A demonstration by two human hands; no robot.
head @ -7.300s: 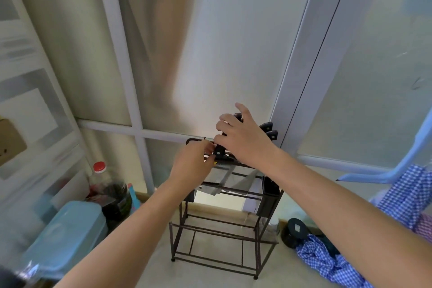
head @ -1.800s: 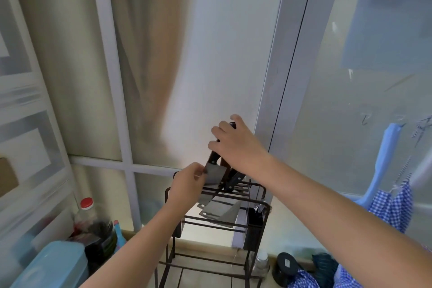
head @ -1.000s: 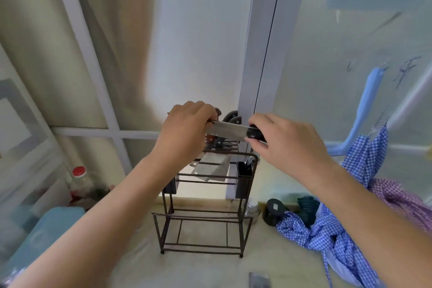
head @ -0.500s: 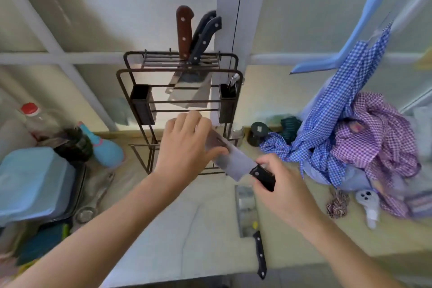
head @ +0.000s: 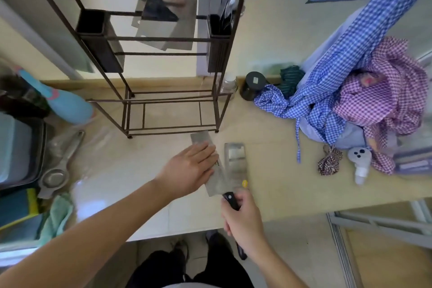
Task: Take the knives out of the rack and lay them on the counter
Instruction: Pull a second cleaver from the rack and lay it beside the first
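Cleaver, lower centre: right hand grasps handle, left hand flat on blade, beside second cleaver; counter bare leftward; rack above.

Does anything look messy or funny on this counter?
Yes. The checked clothes are dumped in a crumpled heap on the counter, not folded. The first cleaver has its handle poking past the counter edge. The right hand and left hand hold another cleaver.

bright daylight via frosted panes; soft shadows; motion blur; wide-angle edge warp
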